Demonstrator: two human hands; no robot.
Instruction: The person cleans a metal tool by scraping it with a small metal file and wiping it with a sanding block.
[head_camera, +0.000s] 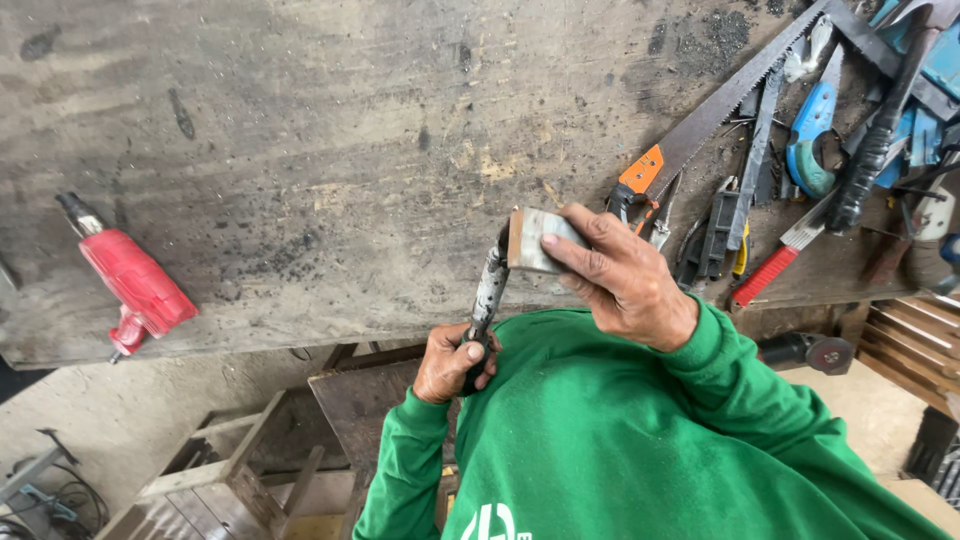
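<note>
From the head camera, your right hand (622, 275) is raised in front of your chest, fingers and thumb pinching a small flat rectangular block (540, 240), grey on its broad face with a rust-brown end. The block sits just over the near edge of the workbench (330, 150), and its brown end touches the top of a worn, paint-flecked tool handle (489, 290). Your left hand (455, 362) is closed in a fist around the lower end of that handle, which stands nearly upright, leaning slightly to the right at the top. What the head of the tool looks like I cannot tell, since the block and your fingers cover it. Both arms wear green sleeves (740, 400).

On the dark, scuffed workbench, well apart to the left, lies a red power tool (135, 285). To the right, just behind your right hand, lies a hand saw with an orange-and-black handle (700, 125), and beyond it a clutter of tools: a blue-handled tool (812, 130), a file with a red handle (765, 275), and a long black grip (875, 140). Below the bench edge stands a wooden stool frame (225, 470).
</note>
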